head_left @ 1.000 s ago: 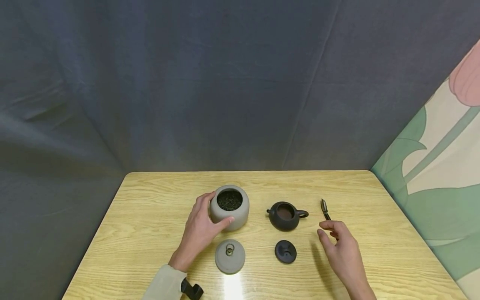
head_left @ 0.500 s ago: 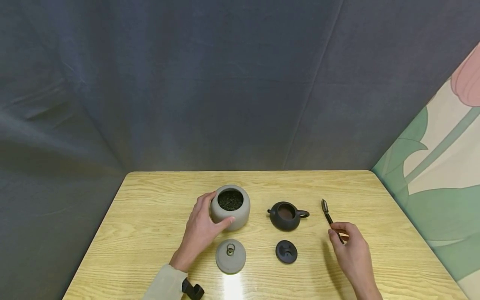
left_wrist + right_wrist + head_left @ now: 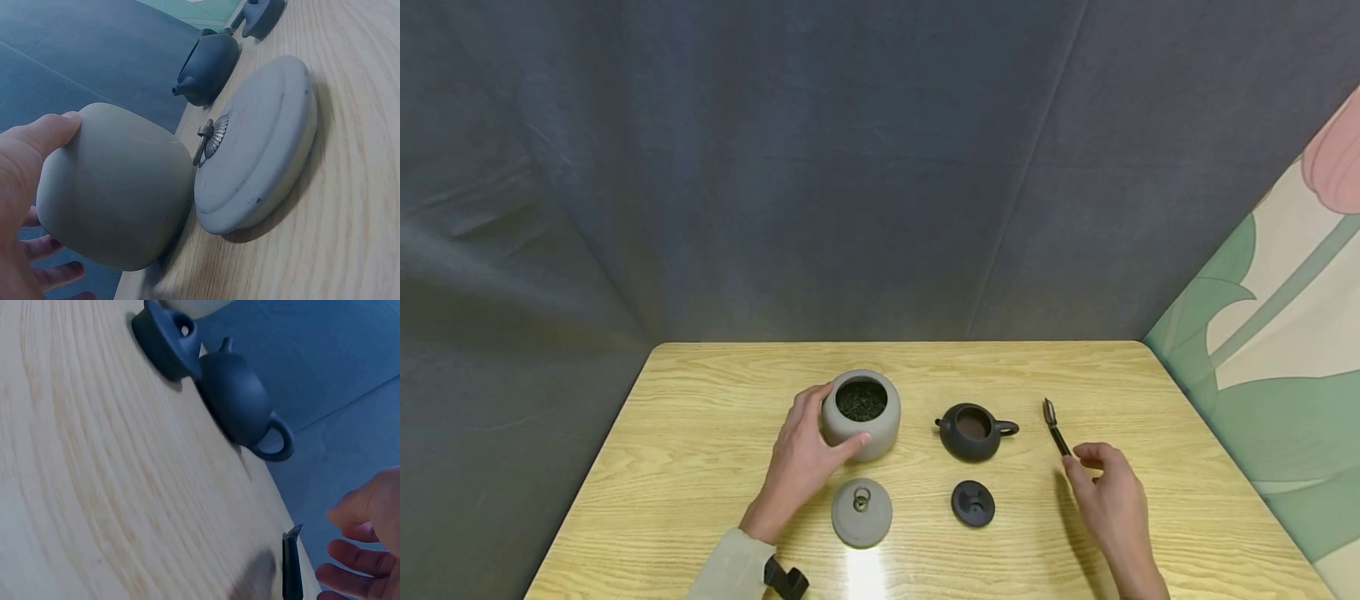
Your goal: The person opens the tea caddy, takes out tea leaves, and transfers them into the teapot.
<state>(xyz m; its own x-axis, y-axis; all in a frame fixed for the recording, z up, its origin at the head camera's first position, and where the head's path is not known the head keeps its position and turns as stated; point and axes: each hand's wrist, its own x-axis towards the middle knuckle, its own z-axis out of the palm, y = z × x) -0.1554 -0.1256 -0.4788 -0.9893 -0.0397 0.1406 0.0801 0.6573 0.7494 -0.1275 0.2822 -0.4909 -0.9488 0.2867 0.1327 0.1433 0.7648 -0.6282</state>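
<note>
The right hand has shifted along the still-unlifted tool, loosely spread. The left hand holds the jar; both lids are off.

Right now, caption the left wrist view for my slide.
Left hand holding a gray jar beside its ring-topped lid, dark teapot beyond.

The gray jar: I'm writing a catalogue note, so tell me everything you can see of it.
The gray jar is round-bellied and matte, seemingly ceramic, with a wide round mouth. It stands upright and uncovered on the wooden table, with dark, leaf-like bits inside. The left hand grips it from the left, thumb along its near side. A gray lid lies on the table in front of it.
</note>
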